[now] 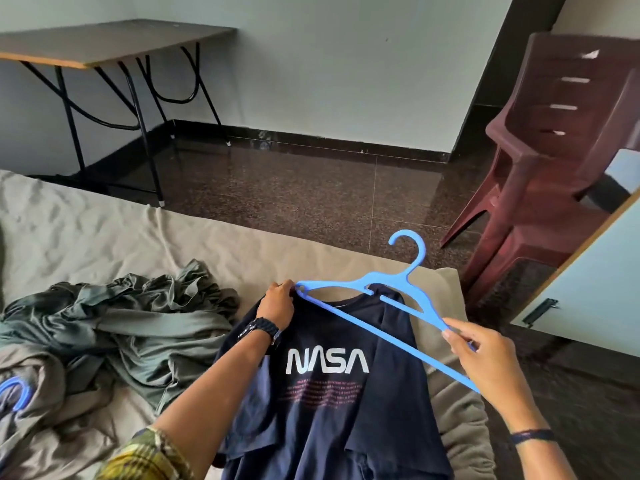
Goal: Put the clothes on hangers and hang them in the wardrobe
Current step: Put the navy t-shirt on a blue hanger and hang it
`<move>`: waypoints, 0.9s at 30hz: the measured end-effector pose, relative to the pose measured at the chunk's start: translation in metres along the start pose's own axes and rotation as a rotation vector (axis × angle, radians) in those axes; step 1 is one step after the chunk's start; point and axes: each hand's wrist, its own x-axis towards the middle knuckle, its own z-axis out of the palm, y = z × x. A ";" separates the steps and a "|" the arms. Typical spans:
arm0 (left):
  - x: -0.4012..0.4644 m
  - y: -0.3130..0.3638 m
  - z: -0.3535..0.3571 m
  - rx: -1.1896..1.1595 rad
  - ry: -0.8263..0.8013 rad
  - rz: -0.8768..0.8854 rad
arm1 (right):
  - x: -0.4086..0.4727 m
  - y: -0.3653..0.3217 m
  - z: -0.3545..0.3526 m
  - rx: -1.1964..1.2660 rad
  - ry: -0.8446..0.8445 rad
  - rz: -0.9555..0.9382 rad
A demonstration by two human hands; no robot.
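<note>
Navy cotton NASA T-shirt (332,403) lies flat on beige bedsheet (104,230), hem cut off at bottom edge. Far left, second blue hanger (12,393) half out of frame. Crumpled grey-green garment pile (138,327) beside shirt. Left hand (277,304) pinches shirt shoulder by hanger tip; fingertips hidden. Blue plastic hanger (384,306) tilted over collar. Right hand (485,358) grips its right end, fingers curled.
</note>
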 end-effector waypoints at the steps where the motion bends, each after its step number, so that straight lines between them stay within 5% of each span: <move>1: 0.000 -0.001 -0.001 -0.013 -0.002 0.001 | 0.002 0.000 -0.004 -0.013 -0.010 -0.010; 11: -0.013 -0.018 -0.024 -0.215 0.104 0.087 | 0.020 -0.006 -0.027 -0.088 -0.068 -0.074; 27: -0.044 0.008 -0.073 -0.418 0.021 0.462 | 0.060 -0.073 0.004 -0.071 -0.346 -0.220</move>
